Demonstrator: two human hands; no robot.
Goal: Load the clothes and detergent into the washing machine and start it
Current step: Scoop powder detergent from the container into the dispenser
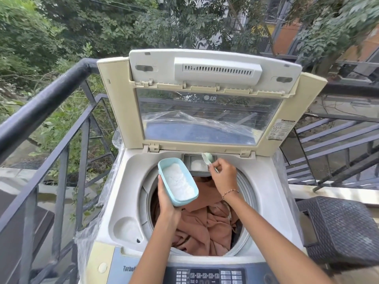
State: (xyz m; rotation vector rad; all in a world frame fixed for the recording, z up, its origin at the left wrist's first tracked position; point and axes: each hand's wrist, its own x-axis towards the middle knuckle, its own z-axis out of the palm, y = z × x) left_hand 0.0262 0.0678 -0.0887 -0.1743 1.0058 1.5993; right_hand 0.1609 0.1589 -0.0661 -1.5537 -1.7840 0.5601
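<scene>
Powder [178, 182] fills the blue tub [164, 163], which my left hand [167, 201] grips from below, fingers curled round its near end, over the left side of the drum [246, 187]. My right hand [222, 177] pinches the scoop [207, 157] by its handle, bowl tipped over the drawer [195, 163] at the back rim, just right of the tub. Clothes [205, 228] sit in the drum beneath both hands, with the washer [131, 181] lid [123, 111] up.

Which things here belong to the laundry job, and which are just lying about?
Job: washing machine, clothes, detergent tub in left hand, scoop in right hand, dispenser drawer, control panel.
Lying about: woven stool, balcony railing.
</scene>
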